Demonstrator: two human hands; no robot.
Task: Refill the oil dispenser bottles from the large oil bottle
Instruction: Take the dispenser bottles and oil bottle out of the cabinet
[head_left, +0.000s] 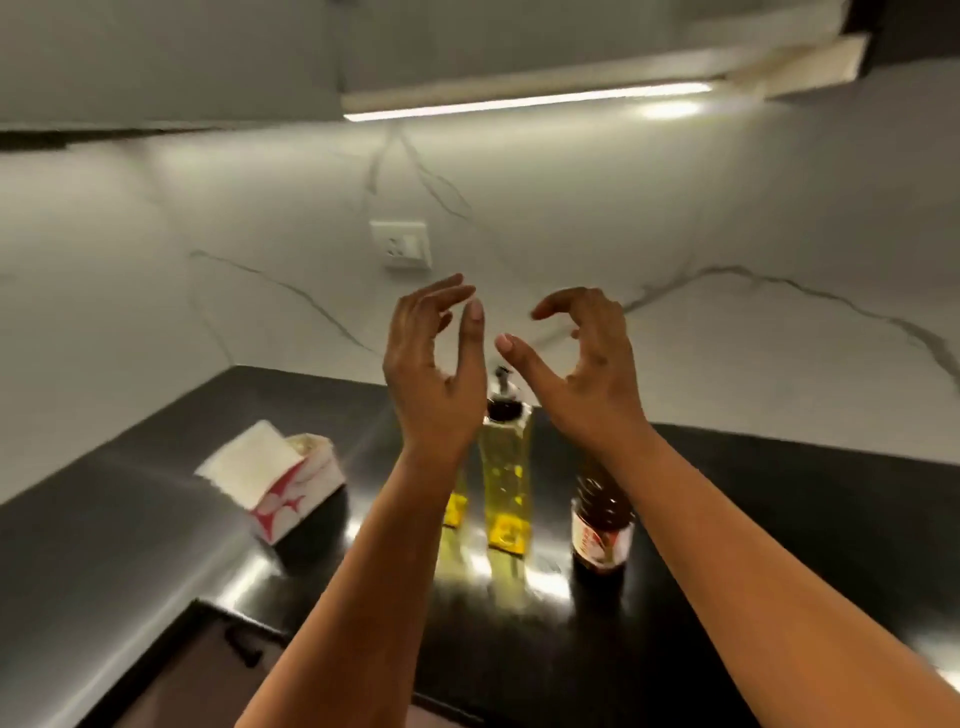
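A: Hands?
B: I see my left hand (434, 371) and right hand (589, 369) raised, fingers loose, grasping nothing.
A: Bottles?
B: Dispenser bottle (506, 480) at 6 o'clock below them on the counter (779, 519); large oil bottle (602, 525) at 5 o'clock.

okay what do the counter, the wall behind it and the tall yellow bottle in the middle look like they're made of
Counter: dark polished stone, probably granite; it mirrors the light in bright patches.
Wall: white marble or marble-look slab with thin grey veins, smooth finish.
Tall yellow bottle: clear glass or hard plastic, can't tell which; yellow oil shows through, and the pourer top looks black.
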